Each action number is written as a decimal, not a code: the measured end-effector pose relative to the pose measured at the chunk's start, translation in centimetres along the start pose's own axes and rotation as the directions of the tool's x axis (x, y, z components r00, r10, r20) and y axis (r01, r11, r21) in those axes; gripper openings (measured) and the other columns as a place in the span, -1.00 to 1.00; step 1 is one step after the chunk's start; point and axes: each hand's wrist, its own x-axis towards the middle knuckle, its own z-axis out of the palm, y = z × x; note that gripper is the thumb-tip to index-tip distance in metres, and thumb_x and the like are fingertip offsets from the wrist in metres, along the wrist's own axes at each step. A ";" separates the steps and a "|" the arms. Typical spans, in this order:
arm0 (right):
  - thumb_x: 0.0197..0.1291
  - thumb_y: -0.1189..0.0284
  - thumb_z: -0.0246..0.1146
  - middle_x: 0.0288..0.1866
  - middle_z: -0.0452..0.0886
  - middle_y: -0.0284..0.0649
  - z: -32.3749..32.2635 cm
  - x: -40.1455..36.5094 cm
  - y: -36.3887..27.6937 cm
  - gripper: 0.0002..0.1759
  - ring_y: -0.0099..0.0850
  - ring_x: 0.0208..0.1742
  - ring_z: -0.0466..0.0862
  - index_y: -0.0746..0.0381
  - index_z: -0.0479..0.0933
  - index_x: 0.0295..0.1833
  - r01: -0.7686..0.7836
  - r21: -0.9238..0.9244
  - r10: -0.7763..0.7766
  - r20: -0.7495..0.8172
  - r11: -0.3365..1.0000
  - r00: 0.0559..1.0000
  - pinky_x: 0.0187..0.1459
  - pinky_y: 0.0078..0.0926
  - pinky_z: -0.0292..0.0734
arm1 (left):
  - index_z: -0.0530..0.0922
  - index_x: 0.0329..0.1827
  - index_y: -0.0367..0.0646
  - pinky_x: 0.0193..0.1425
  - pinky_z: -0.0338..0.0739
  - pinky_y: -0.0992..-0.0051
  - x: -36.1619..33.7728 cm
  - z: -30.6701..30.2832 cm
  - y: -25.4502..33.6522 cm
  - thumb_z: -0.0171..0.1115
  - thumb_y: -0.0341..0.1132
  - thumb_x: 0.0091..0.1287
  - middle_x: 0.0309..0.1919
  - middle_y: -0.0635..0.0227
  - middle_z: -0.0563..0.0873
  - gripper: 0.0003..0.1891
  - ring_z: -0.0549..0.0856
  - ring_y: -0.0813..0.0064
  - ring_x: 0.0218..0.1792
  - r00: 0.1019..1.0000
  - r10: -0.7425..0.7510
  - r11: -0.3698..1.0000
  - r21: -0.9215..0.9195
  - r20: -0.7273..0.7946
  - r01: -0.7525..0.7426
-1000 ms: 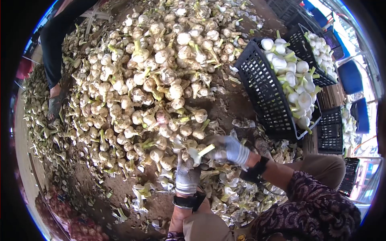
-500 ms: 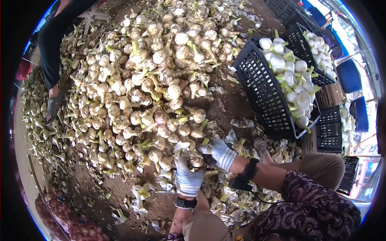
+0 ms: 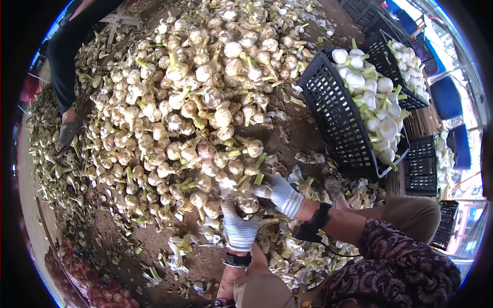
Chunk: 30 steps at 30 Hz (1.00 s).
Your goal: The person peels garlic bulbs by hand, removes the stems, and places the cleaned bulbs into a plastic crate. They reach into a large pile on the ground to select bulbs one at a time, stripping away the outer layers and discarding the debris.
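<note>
My left hand (image 3: 240, 228), in a striped white work glove, is closed around a soil-stained garlic bulb (image 3: 249, 206) at the near edge of a large heap of garlic (image 3: 149, 110). From the right comes my right hand (image 3: 283, 196), gloved the same way, its fingers pinched together against the top of that bulb. A cut green stem (image 3: 259, 178) pokes up just above these fingertips. The palm side of both hands is hidden.
Right of the heap stands a tilted black crate (image 3: 331, 110) of cleaned white garlic, with more filled crates (image 3: 421, 159) beyond. Peeled skins (image 3: 292, 251) litter the ground by my legs. Another person's leg (image 3: 62, 72) is at upper left; red net sacks (image 3: 97, 282) lie lower left.
The green stem by my right fingertips stands slightly lower and more upright. My left fingers have shifted a little on the bulb; both arms stay almost in place.
</note>
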 end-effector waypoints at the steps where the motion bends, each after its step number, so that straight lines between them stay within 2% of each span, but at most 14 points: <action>1: 0.16 0.35 0.31 -0.20 0.61 -0.36 0.1 0.4 0.6 -0.55 -0.68 -0.29 0.51 0.36 0.45 0.10 0.106 -0.003 -0.106 0.009 0.994 0.994 -0.28 -0.66 0.45 | 0.24 0.19 -0.23 0.06 0.55 0.44 0.1 0.0 -0.1 0.38 -0.67 -0.07 -0.03 0.24 0.54 -0.28 0.59 0.41 -0.03 1.000 0.000 1.000 0.000 0.002 0.000; 4: 0.16 0.36 0.29 -0.18 0.61 -0.35 -0.5 0.2 1.2 -0.56 -0.65 -0.26 0.52 0.36 0.45 0.10 0.017 0.104 -0.020 0.025 0.994 0.999 -0.25 -0.64 0.47 | 0.26 0.16 -0.23 0.05 0.56 0.46 0.1 0.0 -0.3 0.40 -0.64 -0.07 -0.04 0.24 0.53 -0.30 0.59 0.42 -0.04 0.995 0.096 0.975 0.200 -0.009 -0.092; 10: 0.12 0.46 0.28 -0.14 0.62 -0.30 -1.1 -0.2 0.3 -0.56 -0.57 -0.21 0.59 0.36 0.44 0.12 -0.036 0.123 0.023 0.103 0.992 0.994 -0.17 -0.58 0.54 | 0.38 0.09 -0.29 -0.06 0.58 0.44 0.4 0.4 1.7 0.46 -0.49 -0.06 -0.15 0.15 0.59 -0.39 0.64 0.33 -0.21 0.990 -0.049 0.962 -0.272 -0.133 0.011; 11: 0.12 0.46 0.28 -0.14 0.62 -0.30 -1.1 -0.2 0.3 -0.56 -0.57 -0.21 0.59 0.36 0.44 0.12 -0.037 0.125 0.024 0.105 0.991 0.994 -0.17 -0.58 0.54 | 0.38 0.08 -0.28 -0.12 0.62 0.40 0.5 -0.1 1.8 0.44 -0.44 0.00 -0.16 0.15 0.60 -0.43 0.65 0.30 -0.24 0.983 -0.183 0.823 -0.551 -0.027 0.138; 12: 0.09 0.48 0.30 -0.16 0.63 -0.29 -1.2 -0.1 0.3 -0.53 -0.54 -0.19 0.60 0.36 0.43 0.14 0.170 -0.069 -0.160 0.123 0.983 0.979 -0.15 -0.55 0.55 | 0.39 0.08 -0.28 -0.18 0.66 0.36 0.6 -0.7 1.8 0.41 -0.39 0.05 -0.17 0.14 0.60 -0.47 0.66 0.27 -0.28 0.955 -0.276 0.593 -0.762 0.113 0.261; 13: 0.06 0.50 0.32 -0.19 0.63 -0.28 -1.3 0.0 0.4 -0.50 -0.52 -0.18 0.61 0.36 0.42 0.15 0.367 -0.253 -0.331 0.175 0.895 0.927 -0.13 -0.53 0.56 | 0.40 0.06 -0.25 -0.44 0.65 0.32 0.7 -1.4 0.3 0.35 -0.20 0.15 -0.24 0.15 0.62 -0.51 0.67 0.28 -0.36 0.901 -0.312 0.336 -0.853 0.300 0.400; 14: 0.06 0.50 0.32 -0.19 0.63 -0.28 -1.8 0.4 1.0 -0.50 -0.52 -0.18 0.61 0.36 0.42 0.15 0.367 -0.251 -0.331 0.177 0.896 0.927 -0.13 -0.53 0.56 | 0.42 0.05 -0.23 -0.53 0.57 0.35 0.4 -1.7 0.7 0.31 0.02 0.16 -0.30 0.16 0.63 -0.43 0.66 0.30 -0.42 0.848 -0.367 0.259 -0.834 0.382 0.488; 16: 0.02 0.52 0.36 -0.16 0.64 -0.23 -2.7 1.4 1.9 -0.44 -0.46 -0.12 0.63 0.34 0.41 0.18 0.562 -0.648 -0.547 0.257 0.514 0.797 -0.06 -0.50 0.55 | 0.44 0.02 -0.28 -0.50 0.48 0.43 0.6 -1.6 0.5 0.20 0.35 0.05 -0.34 0.12 0.60 -0.20 0.60 0.30 -0.47 0.790 -0.485 0.349 -0.746 0.374 0.567; 18: 0.00 0.45 0.41 -0.12 0.64 -0.18 -2.7 1.6 2.0 -0.40 -0.42 -0.08 0.64 0.33 0.41 0.19 0.517 -0.649 -0.485 0.251 0.558 0.838 -0.02 -0.49 0.54 | 0.44 0.03 -0.26 -0.50 0.48 0.42 0.8 -1.4 1.5 0.18 0.37 0.05 -0.38 0.16 0.60 -0.19 0.60 0.33 -0.49 0.810 -0.453 0.362 -0.753 0.373 0.550; 20: -0.02 0.43 0.43 -0.11 0.64 -0.16 -1.4 1.0 1.0 -0.41 -0.41 -0.07 0.64 0.33 0.43 0.16 0.367 -0.231 -0.321 0.212 0.901 0.923 0.00 -0.50 0.52 | 0.44 0.04 -0.25 -0.50 0.48 0.40 0.7 -1.1 1.6 0.16 0.40 0.05 -0.42 0.21 0.61 -0.17 0.59 0.35 -0.51 0.827 -0.423 0.375 -0.760 0.370 0.531; 23: -0.06 0.46 0.43 -0.15 0.64 -0.23 -1.3 0.6 0.7 -0.57 -0.40 -0.12 0.64 0.24 0.51 -0.01 0.446 -0.473 -0.323 0.322 0.760 0.890 -0.07 -0.48 0.54 | 0.46 0.05 -0.17 -0.53 0.45 0.55 0.4 -0.9 1.4 0.24 0.22 0.12 -0.38 0.33 0.63 -0.34 0.60 0.46 -0.49 0.897 -0.329 0.557 -0.707 0.294 0.436; 25: -0.11 0.45 0.43 -0.16 0.64 -0.23 -1.7 0.8 1.1 -0.57 -0.35 -0.14 0.65 0.22 0.53 -0.05 0.491 -0.512 -0.349 0.353 0.705 0.868 -0.12 -0.44 0.56 | 0.48 0.02 -0.18 -0.54 0.44 0.54 0.4 -1.2 1.1 0.25 0.20 0.11 -0.40 0.33 0.62 -0.36 0.59 0.47 -0.51 0.866 -0.394 0.508 -0.712 0.308 0.484; 27: -0.11 0.46 0.33 -0.24 0.62 -0.20 -2.1 1.3 0.2 -0.62 -0.18 -0.20 0.63 0.18 0.55 -0.07 0.646 -0.696 -0.440 0.496 0.314 0.749 -0.19 -0.27 0.56 | 0.53 -0.08 -0.24 -0.68 0.39 0.58 0.5 -1.0 1.4 0.30 0.18 -0.02 -0.50 0.24 0.64 -0.35 0.58 0.44 -0.63 0.817 -0.489 0.483 -0.685 0.306 0.545; 30: -0.27 0.49 0.38 -0.23 0.59 -0.19 -1.8 2.0 -1.6 -0.55 -0.14 -0.24 0.60 0.16 0.55 -0.11 0.766 -0.635 -0.408 0.675 0.102 0.614 -0.29 -0.24 0.53 | 0.52 -0.11 -0.26 -0.73 0.36 0.57 0.5 -1.6 1.7 0.22 0.15 0.02 -0.54 0.19 0.64 -0.39 0.56 0.43 -0.69 0.729 -0.515 0.479 -0.553 0.451 0.682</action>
